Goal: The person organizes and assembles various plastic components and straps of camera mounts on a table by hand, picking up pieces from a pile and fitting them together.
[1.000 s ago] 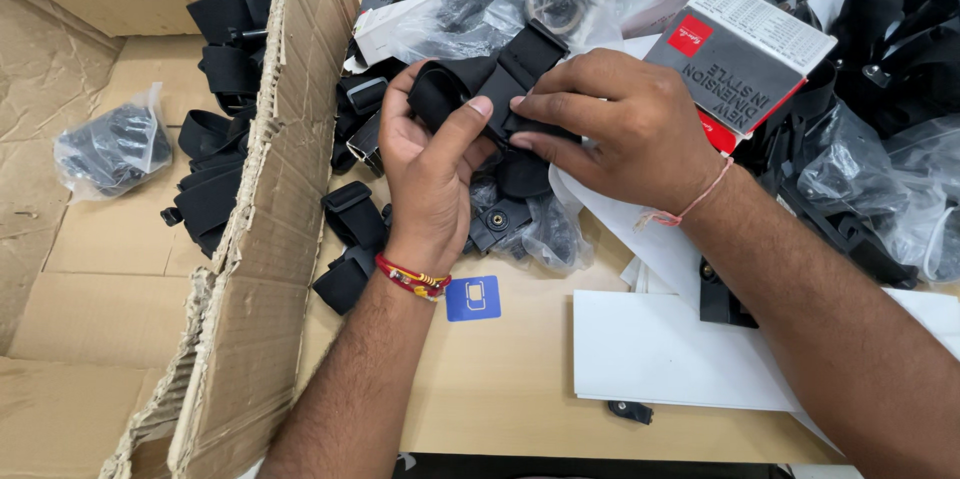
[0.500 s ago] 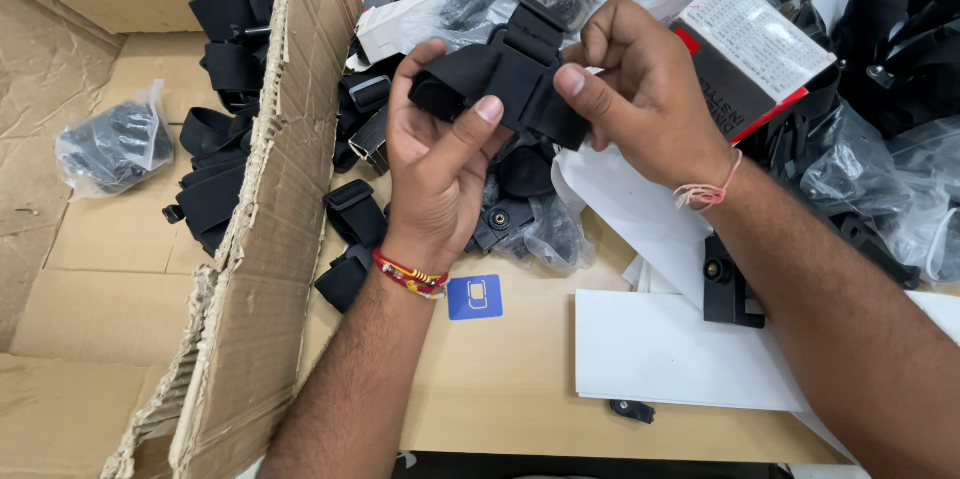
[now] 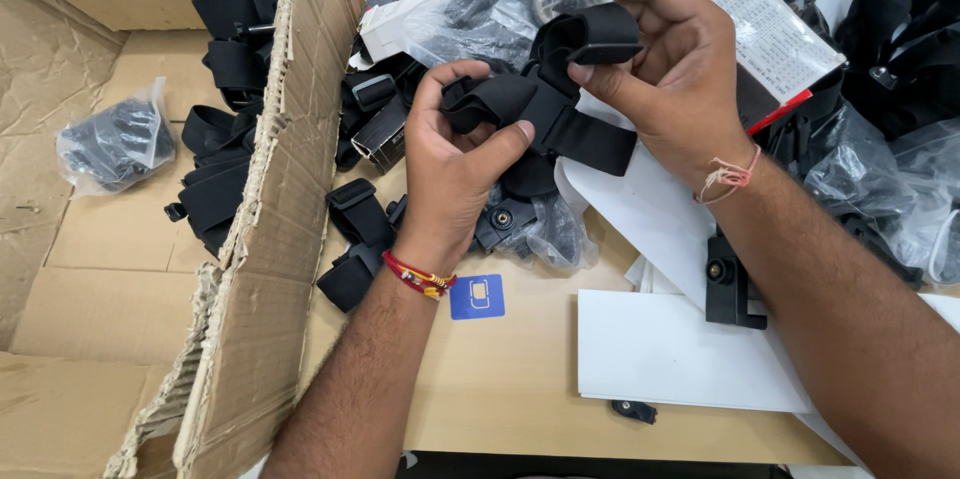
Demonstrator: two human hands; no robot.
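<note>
Head view: both hands up over the desk, working one black strap assembly between them

Left hand is closed around the strap's lower folded end, thumb pressed across the webbing, fingers curled behind it. Red thread bracelet on that wrist

Right hand pinches the upper end, a black loop piece held between thumb and fingertips, just above and right of the left hand. Pale pink thread band on that wrist

Strap runs diagonally between the two hands, lifted off the desk, with one flat tail hanging down-right below the right thumb

Under the hands: pile of clear bagged black parts and loose black straps lying on the desk

Left side: open cardboard box with a torn wall, more black straps inside plus one bagged part on the box floor

Near the left wrist: small blue card flat on the desk. White sheets to the right, a black bracket resting on their edge beside the right forearm. A white-and-red printed carton sits behind the right hand
</note>
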